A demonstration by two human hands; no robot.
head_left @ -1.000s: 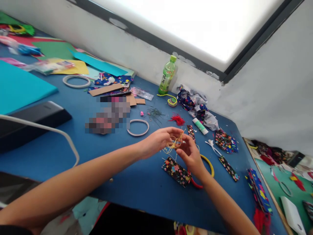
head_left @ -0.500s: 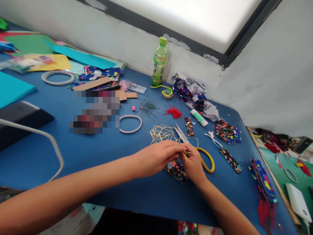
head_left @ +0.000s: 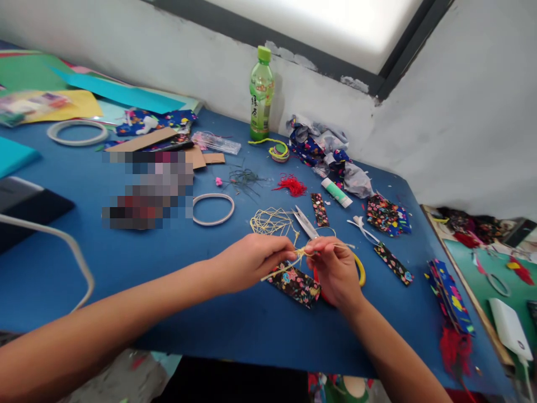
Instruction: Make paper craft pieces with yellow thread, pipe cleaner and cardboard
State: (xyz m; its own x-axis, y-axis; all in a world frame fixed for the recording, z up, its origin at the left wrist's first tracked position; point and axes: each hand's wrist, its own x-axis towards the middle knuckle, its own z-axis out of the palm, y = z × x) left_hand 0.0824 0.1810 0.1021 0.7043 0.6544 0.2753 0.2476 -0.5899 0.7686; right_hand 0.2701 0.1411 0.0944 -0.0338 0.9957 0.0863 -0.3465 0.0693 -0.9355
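Pale yellow cord (head_left: 300, 253), knotted in a small bunch, is stretched between my two hands just above the table. My left hand (head_left: 255, 258) pinches it from the left, thumb and fingers closed. From the other side my right hand (head_left: 335, 266) pinches the same cord, and a loose end sticks out past its fingers. A looped heap of that cord (head_left: 272, 222) lies behind. Scissors (head_left: 305, 223) with a yellow and a red handle lie partly hidden under my right hand. Below the hands is a black floral fabric strip (head_left: 297, 285).
A green tea bottle (head_left: 262, 95) stands by the wall. Red thread (head_left: 292, 184), a glue stick (head_left: 337, 192), a white ring (head_left: 213, 209) and floral scraps (head_left: 388, 215) lie on the blue table (head_left: 188, 319). A white cable (head_left: 79, 257) arches at left.
My hands have drawn slightly apart, so the knotted cord between them now shows. The view has shifted a little, and more of the floral strip and a red scissor handle are visible.
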